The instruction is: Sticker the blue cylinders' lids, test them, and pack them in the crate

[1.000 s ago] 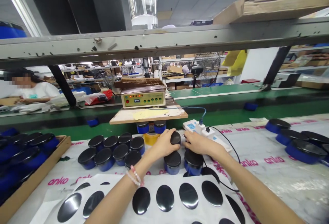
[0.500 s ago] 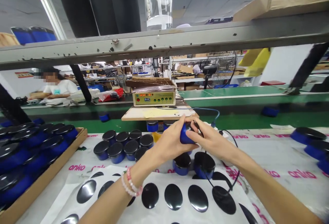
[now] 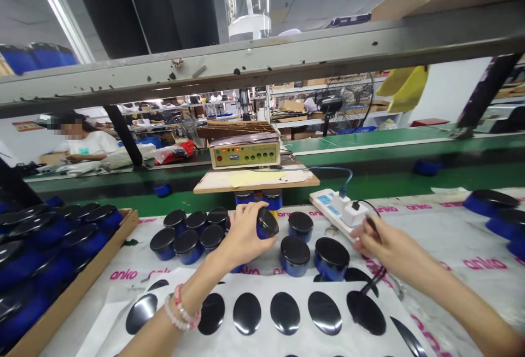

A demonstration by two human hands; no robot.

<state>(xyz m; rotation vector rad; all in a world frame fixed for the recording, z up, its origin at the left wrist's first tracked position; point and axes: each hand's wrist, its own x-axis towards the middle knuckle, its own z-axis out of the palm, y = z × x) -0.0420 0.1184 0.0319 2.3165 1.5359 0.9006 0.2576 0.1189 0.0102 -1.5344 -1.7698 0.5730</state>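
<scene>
My left hand (image 3: 246, 235) wears a beaded bracelet and is closed round a blue round case with a black top (image 3: 267, 223), which is tilted over the bench. To the right, my right hand (image 3: 378, 236) pinches a black cable (image 3: 379, 274); its fingertips and the cable end are smeared by motion. Several similar blue cases stand on both sides of my left hand, among them one (image 3: 294, 256) in front and one (image 3: 301, 226) just right. A white power strip (image 3: 328, 208) with plugs in it lies behind my right hand.
In front lies a white sheet with black oval pieces (image 3: 246, 313). A cardboard tray (image 3: 102, 261) full of blue cases stands left. A yellowish control box (image 3: 246, 153) sits on a wooden board (image 3: 217, 180). A shelf beam (image 3: 287, 64) crosses above. A person (image 3: 86, 141) sits across the green conveyor.
My hands were together on the blue case. My right hand has moved away to the right with the cable, while my left has carried the case left. The power strip now shows.
</scene>
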